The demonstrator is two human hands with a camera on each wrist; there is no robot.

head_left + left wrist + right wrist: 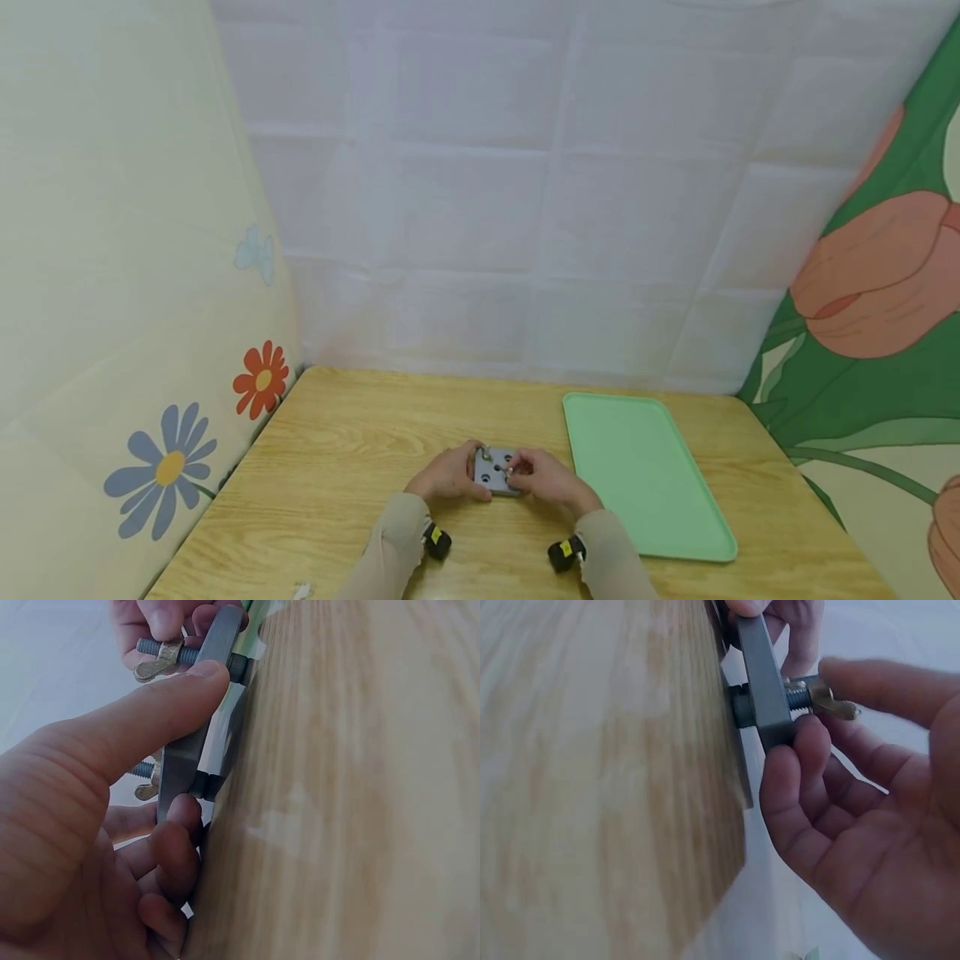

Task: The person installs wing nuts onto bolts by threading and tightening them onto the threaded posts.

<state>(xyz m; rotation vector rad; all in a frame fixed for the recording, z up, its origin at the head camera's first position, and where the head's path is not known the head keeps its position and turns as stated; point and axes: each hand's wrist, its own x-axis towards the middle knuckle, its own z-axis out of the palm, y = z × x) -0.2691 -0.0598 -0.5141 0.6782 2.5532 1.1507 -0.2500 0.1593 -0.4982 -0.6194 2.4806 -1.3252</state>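
A grey metal plate (489,481) with several holes is held above the wooden table. My left hand (448,475) grips its left side, the thumb (180,697) on one face and fingers curled behind. Threaded bolts pass through the plate, and two carry brass wing nuts. With its fingertips my right hand (553,481) pinches the wing nut (831,701) on the right-hand bolt (799,698); other fingers of that hand touch the plate's edge. The second wing nut (148,787) sits on its bolt close to my left hand. Bolt heads stick out on the table side.
A light green tray (645,475) lies on the wooden table (352,467), right of my hands. Near the front left edge is a small whitish scrap (302,591). White sheeting (465,208) hangs behind, with flower-patterned cloth on both sides.
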